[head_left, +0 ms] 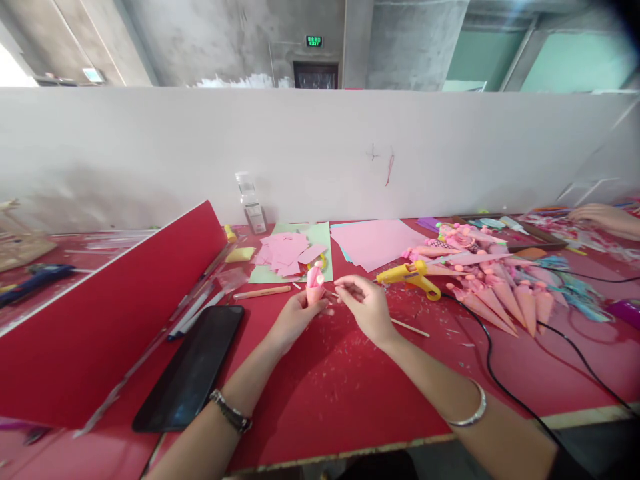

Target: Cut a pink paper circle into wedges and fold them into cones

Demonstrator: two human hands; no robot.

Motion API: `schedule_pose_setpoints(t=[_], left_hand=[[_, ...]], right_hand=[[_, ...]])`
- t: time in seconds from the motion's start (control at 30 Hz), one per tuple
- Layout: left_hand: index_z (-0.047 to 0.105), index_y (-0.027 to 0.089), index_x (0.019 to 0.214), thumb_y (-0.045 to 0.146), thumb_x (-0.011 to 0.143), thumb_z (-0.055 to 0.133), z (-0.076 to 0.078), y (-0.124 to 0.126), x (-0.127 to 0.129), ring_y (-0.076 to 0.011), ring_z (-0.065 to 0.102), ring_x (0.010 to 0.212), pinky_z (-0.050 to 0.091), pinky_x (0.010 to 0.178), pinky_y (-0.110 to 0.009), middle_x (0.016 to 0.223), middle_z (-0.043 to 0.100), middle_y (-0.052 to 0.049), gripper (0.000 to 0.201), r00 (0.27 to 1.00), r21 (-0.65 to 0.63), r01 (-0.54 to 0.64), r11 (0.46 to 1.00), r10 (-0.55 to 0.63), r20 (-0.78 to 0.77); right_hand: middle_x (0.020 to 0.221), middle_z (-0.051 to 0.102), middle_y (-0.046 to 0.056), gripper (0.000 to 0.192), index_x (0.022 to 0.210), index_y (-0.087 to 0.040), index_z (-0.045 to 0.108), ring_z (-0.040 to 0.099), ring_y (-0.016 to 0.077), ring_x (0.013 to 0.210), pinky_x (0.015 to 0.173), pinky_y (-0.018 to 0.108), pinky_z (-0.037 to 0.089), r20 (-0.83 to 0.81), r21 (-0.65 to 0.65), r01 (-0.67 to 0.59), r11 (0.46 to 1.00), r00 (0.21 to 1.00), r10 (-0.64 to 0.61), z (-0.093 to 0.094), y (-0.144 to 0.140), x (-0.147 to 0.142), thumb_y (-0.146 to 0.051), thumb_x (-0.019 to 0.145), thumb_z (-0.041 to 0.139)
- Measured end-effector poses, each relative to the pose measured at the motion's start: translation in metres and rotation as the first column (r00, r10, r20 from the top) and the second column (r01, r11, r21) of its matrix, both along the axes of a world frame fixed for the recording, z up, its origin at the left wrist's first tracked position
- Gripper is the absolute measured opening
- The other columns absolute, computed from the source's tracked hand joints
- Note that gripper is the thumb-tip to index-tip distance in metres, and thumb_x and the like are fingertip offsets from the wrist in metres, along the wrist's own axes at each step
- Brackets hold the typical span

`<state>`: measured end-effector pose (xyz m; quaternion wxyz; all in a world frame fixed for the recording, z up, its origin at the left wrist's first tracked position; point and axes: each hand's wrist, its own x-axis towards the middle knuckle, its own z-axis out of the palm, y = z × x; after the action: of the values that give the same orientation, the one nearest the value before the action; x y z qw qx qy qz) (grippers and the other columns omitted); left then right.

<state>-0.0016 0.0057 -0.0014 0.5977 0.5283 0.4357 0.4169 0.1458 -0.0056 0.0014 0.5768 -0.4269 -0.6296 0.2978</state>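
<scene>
My left hand (300,317) is closed round a small pink paper cone (315,292), held upright above the red table. Pale pink rounded bits stick out of the cone's top. Just right of it hovers my right hand (366,308), its fingertips drawn together close to the cone; whatever they pinch, if anything, is too small to make out. A thin stick (410,327) lies on the table beside that hand. The yellow glue gun (407,273) rests beyond my right hand, next to a heap of finished-looking pink paper cones (493,293).
Pink paper pieces (285,252) lie on a green sheet, with larger pink sheets (377,241) beside them. A black phone (193,367) and a red divider board (125,320) are at left. A black cord (487,353) crosses the right side. Another person's hand (600,217) is far right.
</scene>
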Motion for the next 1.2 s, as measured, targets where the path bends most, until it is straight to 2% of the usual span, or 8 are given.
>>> schedule_pose_setpoints(t=[0.1, 0.27, 0.37, 0.47, 0.63, 0.87, 1.03, 1.2], left_hand=[[0.062, 0.013, 0.083, 0.031, 0.066, 0.064, -0.001, 0.001, -0.001, -0.0115, 0.055, 0.064, 0.039, 0.068, -0.024, 0.07, 0.064, -0.001, 0.025, 0.999, -0.004, 0.004, 1.0, -0.004, -0.044], [0.061, 0.012, 0.082, 0.032, 0.066, 0.063, 0.0, 0.0, -0.001, -0.0091, 0.049, 0.061, 0.037, 0.064, -0.023, 0.069, 0.06, 0.001, 0.025, 0.997, 0.013, 0.02, 1.0, -0.019, -0.072], [0.06, 0.012, 0.078, 0.033, 0.066, 0.063, 0.001, -0.001, -0.001, -0.0081, 0.045, 0.058, 0.035, 0.061, -0.022, 0.064, 0.056, 0.002, 0.025, 0.994, 0.021, 0.019, 1.0, -0.017, -0.104], [0.06, 0.012, 0.079, 0.033, 0.065, 0.064, 0.002, -0.002, -0.001, -0.0077, 0.043, 0.058, 0.034, 0.06, -0.022, 0.063, 0.053, 0.003, 0.026, 0.994, 0.024, 0.021, 0.999, -0.019, -0.11], [0.06, 0.013, 0.085, 0.035, 0.068, 0.061, 0.0, -0.001, -0.002, -0.0078, 0.042, 0.059, 0.033, 0.062, -0.022, 0.066, 0.054, 0.003, 0.029, 0.989, 0.04, 0.058, 0.997, -0.052, -0.138], [0.058, 0.014, 0.089, 0.038, 0.072, 0.054, -0.003, -0.002, -0.004, -0.0114, 0.047, 0.067, 0.034, 0.066, -0.024, 0.075, 0.057, 0.001, 0.03, 0.964, 0.066, 0.128, 0.99, -0.109, -0.245], [0.052, 0.014, 0.072, 0.037, 0.073, 0.052, 0.0, -0.003, -0.002, -0.009, 0.039, 0.057, 0.031, 0.057, -0.022, 0.061, 0.045, 0.005, 0.023, 0.929, 0.144, 0.181, 0.973, -0.121, -0.35], [0.051, 0.014, 0.071, 0.038, 0.072, 0.05, 0.001, -0.004, 0.0, -0.0095, 0.038, 0.057, 0.031, 0.054, -0.023, 0.061, 0.043, 0.004, 0.024, 0.896, 0.182, 0.16, 0.97, -0.066, -0.44]], right_hand=[[0.087, 0.064, 0.006, 0.017, 0.091, -0.019, 0.061, 0.063, 0.016, 0.074, 0.068, 0.027, 0.051, -0.012, 0.014, -0.021, 1.0, 1.0, 0.021, 0.0, 0.0, 0.0, -0.025, 0.081, 0.049], [0.07, 0.062, 0.002, 0.013, 0.08, -0.019, 0.061, 0.059, 0.013, 0.058, 0.058, 0.025, 0.048, 0.038, 0.032, -0.015, 0.999, 0.999, 0.014, 0.002, -0.001, 0.0, -0.026, 0.08, 0.05], [0.073, 0.062, 0.002, 0.007, 0.078, -0.019, 0.06, 0.059, 0.0144, 0.065, 0.061, 0.025, 0.048, 0.053, 0.057, 0.032, 0.998, 0.998, -0.035, 0.002, -0.001, 0.0, -0.023, 0.077, 0.054], [0.081, 0.063, 0.003, 0.01, 0.084, -0.019, 0.059, 0.061, 0.0151, 0.072, 0.065, 0.026, 0.048, 0.023, 0.054, 0.025, 0.998, 0.999, -0.026, 0.0, 0.001, 0.0, -0.021, 0.078, 0.052], [0.071, 0.06, 0.002, 0.017, 0.086, -0.019, 0.059, 0.058, 0.0125, 0.058, 0.057, 0.025, 0.046, 0.023, 0.038, -0.01, 0.999, 1.0, 0.009, 0.0, 0.0, 0.0, -0.026, 0.084, 0.044], [0.081, 0.057, 0.003, 0.009, 0.084, -0.021, 0.057, 0.057, 0.0151, 0.076, 0.067, 0.027, 0.047, 0.019, 0.187, 0.075, 0.979, 0.997, -0.08, 0.004, -0.001, 0.0, -0.017, 0.079, 0.05], [0.095, 0.059, 0.005, 0.018, 0.094, -0.023, 0.057, 0.057, 0.016, 0.088, 0.077, 0.031, 0.048, 0.01, 0.237, 0.027, 0.971, 0.999, -0.03, 0.006, -0.002, 0.0, -0.016, 0.083, 0.045], [0.087, 0.061, 0.003, 0.013, 0.087, -0.023, 0.059, 0.058, 0.0166, 0.084, 0.075, 0.032, 0.048, 0.097, 0.333, 0.049, 0.942, 0.992, -0.086, 0.012, -0.005, 0.004, -0.018, 0.082, 0.048]])
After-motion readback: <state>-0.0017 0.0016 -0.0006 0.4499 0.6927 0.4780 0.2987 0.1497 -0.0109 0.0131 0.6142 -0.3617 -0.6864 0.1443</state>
